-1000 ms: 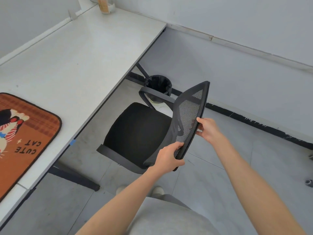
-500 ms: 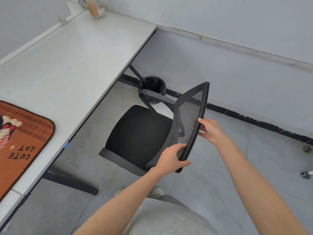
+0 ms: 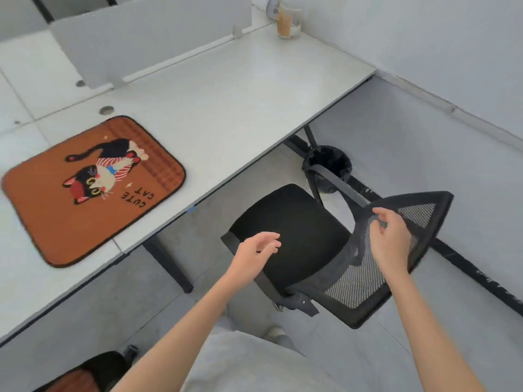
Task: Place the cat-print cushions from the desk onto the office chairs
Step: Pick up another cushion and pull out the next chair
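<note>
An orange cat-print cushion [image 3: 93,188] with the words CUTE CAT lies flat on the white desk [image 3: 226,103], left of centre. A black office chair [image 3: 288,233] stands beside the desk edge, its seat bare and its mesh backrest [image 3: 365,281] on the right. My left hand [image 3: 256,254] hovers over the seat's near left edge, fingers apart, holding nothing. My right hand [image 3: 392,240] is over the top of the mesh backrest with fingers loosely curled, off the frame. At the bottom left a second chair [image 3: 93,372] shows an orange patch on its seat.
A grey partition [image 3: 147,38] stands along the desk's back. A jar [image 3: 287,22] sits at the far desk corner. A black waste bin [image 3: 328,168] stands under the desk end behind the chair. Black desk legs [image 3: 169,267] reach the floor near the chair.
Both hands have let go of the backrest edge. The left hand moved left over the seat. The view swung left, bringing the whole cushion into sight.
</note>
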A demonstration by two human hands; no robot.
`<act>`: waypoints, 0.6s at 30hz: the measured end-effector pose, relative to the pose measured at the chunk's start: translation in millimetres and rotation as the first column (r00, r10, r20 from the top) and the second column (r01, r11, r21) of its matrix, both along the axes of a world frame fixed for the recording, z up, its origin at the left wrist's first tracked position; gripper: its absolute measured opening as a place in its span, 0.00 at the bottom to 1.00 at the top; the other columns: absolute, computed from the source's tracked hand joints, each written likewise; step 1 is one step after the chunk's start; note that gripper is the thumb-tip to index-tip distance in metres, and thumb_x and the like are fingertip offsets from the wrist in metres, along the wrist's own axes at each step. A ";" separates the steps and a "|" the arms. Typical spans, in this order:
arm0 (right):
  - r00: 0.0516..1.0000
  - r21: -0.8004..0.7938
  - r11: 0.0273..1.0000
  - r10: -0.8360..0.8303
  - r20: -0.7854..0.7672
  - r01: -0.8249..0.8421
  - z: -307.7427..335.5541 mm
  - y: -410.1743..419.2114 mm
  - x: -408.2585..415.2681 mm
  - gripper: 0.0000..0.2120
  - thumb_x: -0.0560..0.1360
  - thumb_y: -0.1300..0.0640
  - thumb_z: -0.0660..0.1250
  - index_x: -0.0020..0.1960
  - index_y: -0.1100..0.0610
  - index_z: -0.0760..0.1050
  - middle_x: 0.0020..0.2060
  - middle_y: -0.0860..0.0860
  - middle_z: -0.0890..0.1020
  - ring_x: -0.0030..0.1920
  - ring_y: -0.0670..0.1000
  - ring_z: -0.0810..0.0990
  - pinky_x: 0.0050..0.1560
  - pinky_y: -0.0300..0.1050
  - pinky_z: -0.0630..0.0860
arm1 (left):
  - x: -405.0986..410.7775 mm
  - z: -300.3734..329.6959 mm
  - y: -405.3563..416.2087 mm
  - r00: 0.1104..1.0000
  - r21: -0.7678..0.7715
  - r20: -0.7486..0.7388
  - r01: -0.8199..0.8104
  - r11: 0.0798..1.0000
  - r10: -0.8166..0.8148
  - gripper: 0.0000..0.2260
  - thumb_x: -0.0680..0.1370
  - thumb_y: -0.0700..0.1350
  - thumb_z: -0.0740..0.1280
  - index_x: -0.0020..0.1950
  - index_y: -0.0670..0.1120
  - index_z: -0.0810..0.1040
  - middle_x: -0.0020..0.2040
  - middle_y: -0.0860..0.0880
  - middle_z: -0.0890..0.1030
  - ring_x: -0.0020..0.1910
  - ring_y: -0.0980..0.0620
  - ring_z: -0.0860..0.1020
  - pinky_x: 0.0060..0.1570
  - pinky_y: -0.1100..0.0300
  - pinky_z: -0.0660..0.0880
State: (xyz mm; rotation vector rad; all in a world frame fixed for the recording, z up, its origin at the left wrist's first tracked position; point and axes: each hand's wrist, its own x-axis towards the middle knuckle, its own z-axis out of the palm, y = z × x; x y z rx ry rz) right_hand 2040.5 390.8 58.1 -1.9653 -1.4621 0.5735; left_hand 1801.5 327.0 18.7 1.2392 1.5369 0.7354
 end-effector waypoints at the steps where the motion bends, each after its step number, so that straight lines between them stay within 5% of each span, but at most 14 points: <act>1: 0.998 -0.027 0.998 0.057 -0.005 -0.057 -2.1 3.8 -22.1 0.14 0.77 0.64 0.57 0.61 0.61 0.73 0.60 0.59 0.77 0.60 0.57 0.75 0.58 0.45 0.69 | -24.2 -2.8 -8.9 0.996 -0.014 0.009 -0.090 0.996 0.090 0.10 0.79 0.42 0.59 0.58 0.48 0.75 0.50 0.53 0.81 0.48 0.60 0.79 0.48 0.77 0.71; 6: 0.928 -0.211 0.904 0.364 -0.084 -0.373 -28.7 17.6 -148.1 0.13 0.77 0.64 0.59 0.61 0.60 0.73 0.61 0.57 0.77 0.61 0.55 0.75 0.60 0.44 0.69 | -147.4 -26.9 -53.4 0.857 -0.056 -0.025 -0.515 0.856 0.514 0.13 0.77 0.36 0.59 0.46 0.54 0.77 0.42 0.56 0.82 0.38 0.68 0.79 0.52 0.59 0.73; 9: 0.827 -0.269 0.783 0.547 -0.133 -0.561 -44.4 30.7 -233.7 0.15 0.77 0.64 0.58 0.63 0.60 0.72 0.61 0.57 0.77 0.61 0.54 0.74 0.60 0.41 0.68 | -218.4 -31.0 -60.6 0.730 -0.073 -0.052 -0.684 0.726 0.682 0.09 0.77 0.35 0.59 0.49 0.46 0.76 0.41 0.55 0.80 0.36 0.68 0.79 0.54 0.55 0.73; 13: 0.725 -0.301 0.666 0.669 -0.166 -0.683 -57.9 65.8 -355.4 0.17 0.77 0.65 0.57 0.65 0.61 0.70 0.62 0.58 0.75 0.62 0.55 0.73 0.63 0.44 0.68 | -311.5 -33.9 -50.5 0.598 -0.072 -0.102 -0.802 0.594 0.795 0.09 0.78 0.37 0.59 0.55 0.45 0.75 0.50 0.48 0.80 0.52 0.50 0.77 0.55 0.55 0.71; 18: 0.674 -0.330 0.631 0.739 -0.023 -0.703 -73.4 128.0 -466.0 0.20 0.76 0.63 0.59 0.68 0.61 0.66 0.67 0.58 0.71 0.67 0.57 0.69 0.67 0.50 0.67 | -409.0 -35.1 -28.3 0.489 -0.048 -0.245 -0.868 0.493 0.837 0.18 0.78 0.37 0.57 0.68 0.42 0.68 0.67 0.43 0.73 0.66 0.46 0.71 0.65 0.54 0.66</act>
